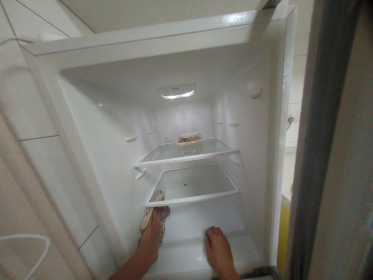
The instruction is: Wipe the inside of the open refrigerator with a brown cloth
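Inside an open white fridge [271, 155], my left hand [152, 233] holds a beige and brown patterned cloth [165, 212] against the lower left inner wall, with part of the cloth seen through the lower glass shelf [201, 181]. My right hand [218, 247] is at the lower right, in front of the fridge floor [189, 252], its fingers curled in; nothing shows in it. The left fingertips are partly hidden by the cloth.
An upper glass shelf [169, 152] carries a clear-wrapped packet [190, 138] near the back. A lit lamp [177, 94] is overhead. The fridge door [335, 155] stands open on the right, and a tiled wall [37, 105] is at left.
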### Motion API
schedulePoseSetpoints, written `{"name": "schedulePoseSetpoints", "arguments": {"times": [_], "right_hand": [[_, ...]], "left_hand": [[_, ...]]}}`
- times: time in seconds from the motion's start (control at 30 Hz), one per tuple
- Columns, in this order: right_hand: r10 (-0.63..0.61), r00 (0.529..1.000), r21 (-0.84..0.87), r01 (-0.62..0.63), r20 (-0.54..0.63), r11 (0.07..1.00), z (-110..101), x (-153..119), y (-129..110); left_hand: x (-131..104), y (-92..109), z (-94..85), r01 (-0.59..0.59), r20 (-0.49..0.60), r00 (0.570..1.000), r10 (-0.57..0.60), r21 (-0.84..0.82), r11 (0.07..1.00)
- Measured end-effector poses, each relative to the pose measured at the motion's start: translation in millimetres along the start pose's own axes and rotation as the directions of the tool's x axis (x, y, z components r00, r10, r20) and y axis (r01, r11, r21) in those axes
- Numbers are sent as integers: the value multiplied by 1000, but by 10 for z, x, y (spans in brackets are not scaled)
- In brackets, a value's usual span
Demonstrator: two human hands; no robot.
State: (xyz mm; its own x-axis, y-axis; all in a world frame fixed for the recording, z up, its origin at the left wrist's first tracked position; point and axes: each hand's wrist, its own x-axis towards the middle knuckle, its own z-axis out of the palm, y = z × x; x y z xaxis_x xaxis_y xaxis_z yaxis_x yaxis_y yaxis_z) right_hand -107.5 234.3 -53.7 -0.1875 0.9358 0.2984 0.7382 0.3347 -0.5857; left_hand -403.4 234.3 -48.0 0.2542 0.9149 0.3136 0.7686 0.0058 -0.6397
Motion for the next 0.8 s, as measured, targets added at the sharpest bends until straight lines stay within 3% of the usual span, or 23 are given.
{"name": "schedulePoseSetpoints", "arguments": {"times": [0.1,0.2,0.3,0.37,0.5,0.8], "right_hand": [[-3,1000,11,3,-15,1000,5,-2,2],[1,1000,33,0,-18,999,7,-2,6],[3,1000,46,-2,-21,999,1,-2,4],[3,1000,42,-2,-26,999,-9,-3,-3],[5,1000,10,-5,-15,1000,-33,-5,-23],[1,1000,-36,0,17,999,29,14,6]], "left_hand": [[-352,-11,60,-83,100,993,68,159,984],[-595,-25,138,-82,4,997,82,131,988],[-634,-34,231,-56,-118,991,61,42,998],[-544,-37,298,-62,-119,991,61,-5,998],[-235,-24,377,-43,-43,998,46,59,997],[582,-45,343,48,-129,989,-69,-161,986]]}}
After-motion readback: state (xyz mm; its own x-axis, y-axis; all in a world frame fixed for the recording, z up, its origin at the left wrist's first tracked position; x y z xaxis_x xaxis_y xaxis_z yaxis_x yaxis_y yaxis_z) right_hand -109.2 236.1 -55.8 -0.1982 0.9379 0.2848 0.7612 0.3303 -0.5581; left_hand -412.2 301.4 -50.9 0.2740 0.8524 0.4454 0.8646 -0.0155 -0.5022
